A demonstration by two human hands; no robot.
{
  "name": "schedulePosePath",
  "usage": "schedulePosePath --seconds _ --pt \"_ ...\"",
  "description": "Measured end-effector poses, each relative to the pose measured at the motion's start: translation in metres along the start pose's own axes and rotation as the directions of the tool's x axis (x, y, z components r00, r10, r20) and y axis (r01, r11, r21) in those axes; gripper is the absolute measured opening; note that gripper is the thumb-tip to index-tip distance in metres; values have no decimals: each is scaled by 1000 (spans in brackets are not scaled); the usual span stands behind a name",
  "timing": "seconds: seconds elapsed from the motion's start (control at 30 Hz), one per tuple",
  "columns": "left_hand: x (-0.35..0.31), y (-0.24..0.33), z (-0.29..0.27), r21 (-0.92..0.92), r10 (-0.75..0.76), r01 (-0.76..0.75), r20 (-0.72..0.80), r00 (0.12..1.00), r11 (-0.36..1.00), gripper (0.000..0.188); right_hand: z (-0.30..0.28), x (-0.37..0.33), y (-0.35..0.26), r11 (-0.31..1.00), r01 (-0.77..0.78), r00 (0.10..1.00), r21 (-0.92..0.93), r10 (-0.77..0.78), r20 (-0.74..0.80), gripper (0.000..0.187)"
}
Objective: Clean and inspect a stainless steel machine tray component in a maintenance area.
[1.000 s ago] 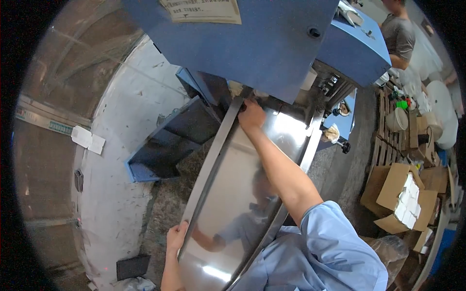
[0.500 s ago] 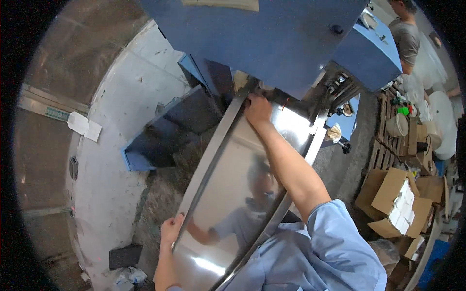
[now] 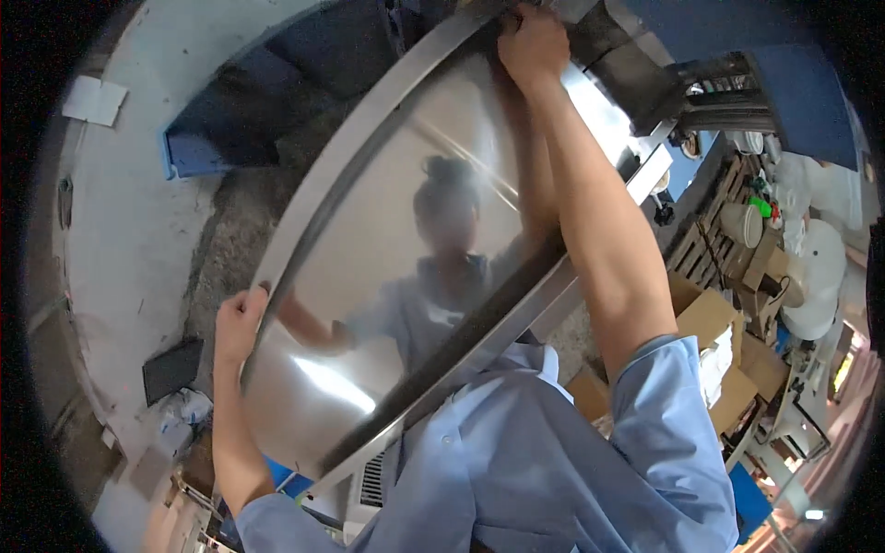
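Note:
A long, shiny stainless-steel tray [image 3: 355, 207] with raised side rims slants across the middle, its polished inside mirroring my arms and upper body. At its near left, my left hand [image 3: 241, 323] is closed around the left rim, with the thumb over the edge. My right arm reaches across the tray. At the far end, my right hand [image 3: 535, 44] has its fingers curled onto the tray's edge; the fingertips are partly hidden. The tray's right rim runs close to my blue shirt.
Blue metal panels [image 3: 249, 101] stand beyond the left rim, and a blue machine housing [image 3: 802, 101] is at the far right. Cardboard boxes [image 3: 714, 323], a wooden pallet [image 3: 705, 226] and a white bucket [image 3: 740, 224] lie to the right. A dark flat piece [image 3: 172, 370] rests at the lower left.
The tray now looks larger and nearer to me, and its far end sits higher in the picture. Both hands keep their hold on it. My view has shifted, leaving the big blue housing mostly outside.

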State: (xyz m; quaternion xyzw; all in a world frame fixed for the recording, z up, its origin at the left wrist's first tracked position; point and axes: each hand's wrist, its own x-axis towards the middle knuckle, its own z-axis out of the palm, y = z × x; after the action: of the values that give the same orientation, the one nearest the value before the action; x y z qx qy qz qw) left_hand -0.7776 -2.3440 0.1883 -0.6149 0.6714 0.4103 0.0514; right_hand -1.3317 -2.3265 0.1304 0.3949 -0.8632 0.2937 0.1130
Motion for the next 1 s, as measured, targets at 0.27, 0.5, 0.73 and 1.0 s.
schedulePosePath --seconds 0.27,0.5,0.73,1.0 --pt "-4 -5 -5 50 -13 10 69 998 999 65 -29 0 -22 989 -10 998 149 2 56 23" --pt "1 -10 -4 2 -28 28 109 994 1000 65 -32 2 -26 991 -28 992 130 12 125 21" --pt "2 -6 -4 -2 -46 46 116 992 999 59 -26 1 -26 990 -52 997 128 45 57 22" --pt "2 -9 -4 -10 -17 18 109 994 1000 58 -16 1 -17 989 -14 999 144 8 42 22"
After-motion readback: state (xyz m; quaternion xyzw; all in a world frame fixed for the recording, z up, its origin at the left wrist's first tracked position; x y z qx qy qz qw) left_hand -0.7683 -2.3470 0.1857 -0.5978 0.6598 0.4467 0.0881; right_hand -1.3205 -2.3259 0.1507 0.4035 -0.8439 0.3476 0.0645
